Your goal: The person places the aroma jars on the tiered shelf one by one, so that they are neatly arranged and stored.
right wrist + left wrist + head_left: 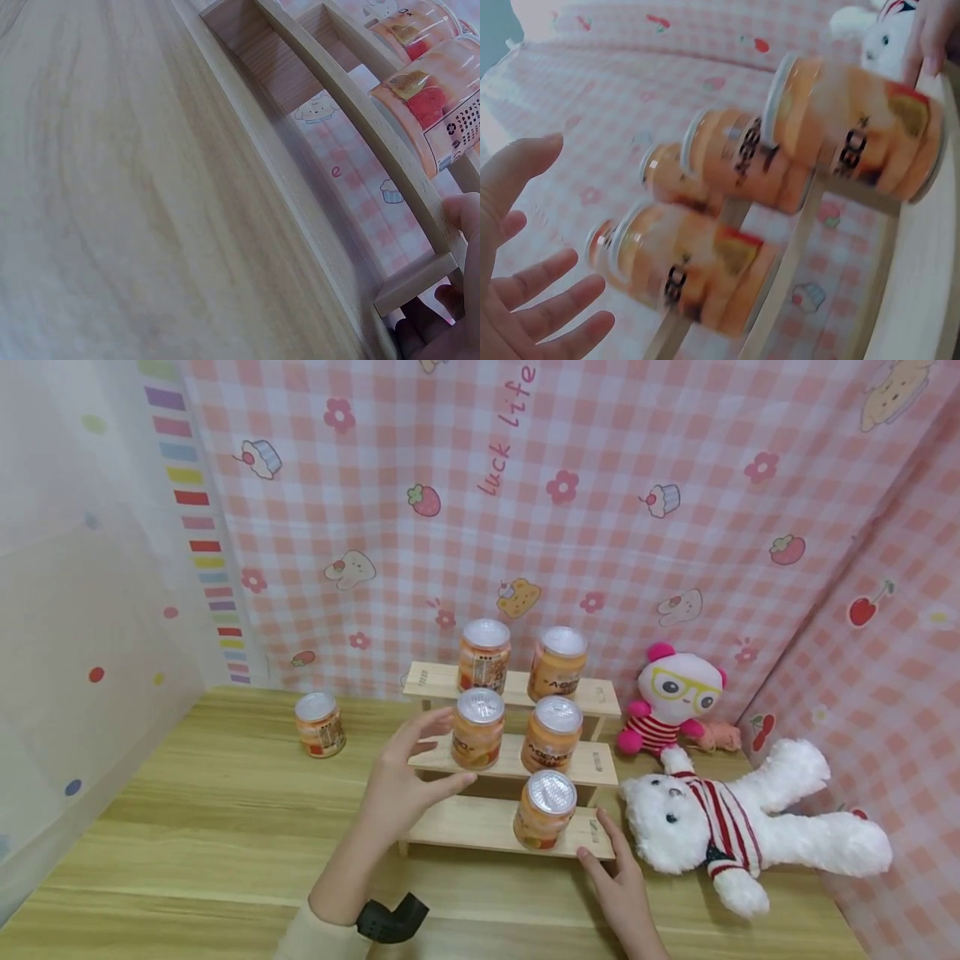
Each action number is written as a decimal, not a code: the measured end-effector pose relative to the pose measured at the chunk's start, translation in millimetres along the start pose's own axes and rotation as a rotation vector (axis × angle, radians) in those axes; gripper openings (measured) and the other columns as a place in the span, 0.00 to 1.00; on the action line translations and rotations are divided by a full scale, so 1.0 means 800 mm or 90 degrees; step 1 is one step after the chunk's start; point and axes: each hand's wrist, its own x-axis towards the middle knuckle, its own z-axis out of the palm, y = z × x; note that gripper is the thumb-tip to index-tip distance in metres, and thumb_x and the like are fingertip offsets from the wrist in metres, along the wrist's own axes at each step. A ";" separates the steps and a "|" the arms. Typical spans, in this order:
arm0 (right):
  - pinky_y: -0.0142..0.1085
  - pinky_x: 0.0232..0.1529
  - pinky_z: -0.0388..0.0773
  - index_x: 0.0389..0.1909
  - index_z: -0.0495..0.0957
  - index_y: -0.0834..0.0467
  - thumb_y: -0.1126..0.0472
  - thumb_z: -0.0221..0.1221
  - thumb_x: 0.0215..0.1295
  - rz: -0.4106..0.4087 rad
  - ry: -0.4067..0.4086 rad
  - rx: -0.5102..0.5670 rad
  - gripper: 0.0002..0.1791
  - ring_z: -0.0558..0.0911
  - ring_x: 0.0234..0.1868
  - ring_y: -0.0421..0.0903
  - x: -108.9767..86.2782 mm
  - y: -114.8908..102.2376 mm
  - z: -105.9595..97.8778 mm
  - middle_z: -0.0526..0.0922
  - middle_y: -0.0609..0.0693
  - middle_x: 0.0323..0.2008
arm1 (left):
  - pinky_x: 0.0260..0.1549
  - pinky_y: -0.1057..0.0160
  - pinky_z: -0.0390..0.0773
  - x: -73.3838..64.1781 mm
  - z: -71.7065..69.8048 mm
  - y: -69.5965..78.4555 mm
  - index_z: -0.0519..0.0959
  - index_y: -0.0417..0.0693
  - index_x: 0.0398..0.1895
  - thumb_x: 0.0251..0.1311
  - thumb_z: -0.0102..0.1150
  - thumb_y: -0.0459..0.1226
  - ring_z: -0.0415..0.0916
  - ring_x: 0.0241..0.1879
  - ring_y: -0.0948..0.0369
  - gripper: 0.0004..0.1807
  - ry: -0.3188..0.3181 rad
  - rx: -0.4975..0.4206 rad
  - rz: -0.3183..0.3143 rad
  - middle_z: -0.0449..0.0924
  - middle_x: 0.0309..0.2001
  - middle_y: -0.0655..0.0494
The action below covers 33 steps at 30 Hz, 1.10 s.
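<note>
A three-step wooden display rack (468, 822) carries orange-labelled cans with silver lids. Two stand on the top step, a left can (483, 656) and a right one (558, 668). The middle step has a left can (477, 735) and a right can (552, 739), and one more can (545, 818) stands at the bottom step's right. My left hand (405, 777) is beside the middle step's left can, fingers spread; the left wrist view shows a gap between them. My right hand (622, 885) grips the bottom step's right end, thumb on the board (409, 184), fingers partly hidden below.
Another can (321, 727) stands on the wooden table (225, 827) left of the rack. To the right lie a white plush bear (675, 827) and a pink panda doll (663, 702). A checked curtain (360, 460) hangs behind.
</note>
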 end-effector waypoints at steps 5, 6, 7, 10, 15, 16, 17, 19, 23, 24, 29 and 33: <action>0.48 0.67 0.54 0.73 0.54 0.58 0.57 0.59 0.67 0.009 -0.001 0.000 0.37 0.52 0.70 0.54 0.000 0.000 0.000 0.53 0.59 0.72 | 0.53 0.52 0.73 0.005 -0.029 -0.011 0.71 0.50 0.63 0.42 0.77 0.33 0.73 0.54 0.55 0.40 0.054 -0.002 -0.042 0.76 0.55 0.50; 0.48 0.67 0.54 0.73 0.54 0.59 0.57 0.59 0.67 0.010 -0.002 0.003 0.37 0.52 0.70 0.54 0.000 0.000 0.000 0.52 0.59 0.72 | 0.53 0.52 0.73 0.006 -0.034 -0.015 0.71 0.50 0.63 0.42 0.77 0.33 0.73 0.53 0.55 0.40 0.066 -0.003 -0.043 0.76 0.54 0.48; 0.48 0.67 0.54 0.73 0.53 0.59 0.57 0.59 0.67 0.011 -0.004 0.004 0.38 0.52 0.70 0.54 0.001 0.000 0.000 0.52 0.59 0.73 | 0.53 0.52 0.72 0.007 -0.040 -0.018 0.71 0.49 0.62 0.42 0.77 0.32 0.73 0.53 0.55 0.39 0.077 -0.003 -0.046 0.76 0.54 0.49; 0.36 0.66 0.57 0.74 0.52 0.59 0.58 0.59 0.68 0.013 -0.008 0.008 0.38 0.53 0.70 0.54 0.001 0.001 0.000 0.51 0.59 0.73 | 0.54 0.50 0.71 0.009 -0.055 -0.031 0.71 0.48 0.63 0.43 0.76 0.29 0.73 0.54 0.53 0.39 0.104 -0.013 -0.055 0.76 0.54 0.47; 0.46 0.66 0.55 0.74 0.52 0.59 0.58 0.59 0.68 0.018 -0.010 0.005 0.38 0.52 0.70 0.54 0.003 0.003 0.000 0.51 0.59 0.73 | 0.56 0.49 0.68 0.009 -0.080 -0.050 0.68 0.47 0.65 0.47 0.74 0.31 0.70 0.56 0.51 0.39 0.138 0.012 -0.115 0.74 0.56 0.48; 0.50 0.66 0.54 0.74 0.52 0.59 0.58 0.59 0.68 0.019 -0.011 0.004 0.38 0.52 0.70 0.54 0.003 0.003 0.000 0.51 0.59 0.73 | 0.56 0.48 0.67 0.009 -0.084 -0.054 0.68 0.47 0.65 0.47 0.74 0.32 0.69 0.57 0.51 0.39 0.146 0.019 -0.126 0.74 0.56 0.48; 0.49 0.66 0.55 0.74 0.52 0.59 0.58 0.59 0.68 0.021 -0.011 0.002 0.38 0.52 0.70 0.54 0.003 0.003 0.000 0.51 0.59 0.73 | 0.56 0.49 0.67 0.008 -0.088 -0.057 0.67 0.48 0.66 0.48 0.74 0.33 0.68 0.57 0.52 0.40 0.153 0.027 -0.140 0.73 0.57 0.48; 0.42 0.65 0.57 0.74 0.52 0.58 0.57 0.59 0.68 0.024 -0.011 -0.004 0.38 0.53 0.70 0.54 0.003 0.003 -0.001 0.51 0.59 0.73 | 0.55 0.49 0.68 0.007 -0.095 -0.066 0.66 0.51 0.67 0.49 0.73 0.35 0.68 0.57 0.52 0.40 0.169 0.036 -0.168 0.72 0.58 0.48; 0.32 0.62 0.60 0.74 0.53 0.58 0.56 0.59 0.68 0.027 -0.009 -0.016 0.38 0.53 0.70 0.53 0.002 0.003 -0.001 0.51 0.58 0.73 | 0.54 0.47 0.68 0.004 -0.108 -0.085 0.66 0.51 0.67 0.52 0.72 0.36 0.66 0.59 0.49 0.38 0.210 0.038 -0.193 0.69 0.60 0.46; 0.33 0.62 0.60 0.74 0.53 0.58 0.56 0.59 0.68 0.026 -0.008 -0.015 0.38 0.52 0.70 0.53 0.002 0.003 -0.001 0.52 0.58 0.73 | 0.54 0.46 0.67 0.003 -0.110 -0.090 0.66 0.49 0.67 0.51 0.72 0.35 0.65 0.59 0.49 0.38 0.221 0.040 -0.194 0.69 0.60 0.45; 0.51 0.65 0.56 0.74 0.52 0.58 0.57 0.59 0.68 0.025 -0.009 0.003 0.38 0.51 0.71 0.54 0.002 0.002 -0.001 0.50 0.58 0.73 | 0.57 0.44 0.61 -0.001 -0.122 -0.109 0.65 0.44 0.67 0.51 0.71 0.32 0.61 0.62 0.49 0.39 0.258 0.057 -0.190 0.66 0.62 0.44; 0.52 0.65 0.55 0.74 0.52 0.58 0.57 0.58 0.68 0.023 -0.011 0.009 0.38 0.50 0.71 0.55 0.002 0.001 0.000 0.50 0.58 0.73 | 0.56 0.42 0.59 -0.005 -0.128 -0.124 0.63 0.46 0.69 0.53 0.70 0.32 0.58 0.63 0.47 0.39 0.265 0.059 -0.215 0.62 0.64 0.44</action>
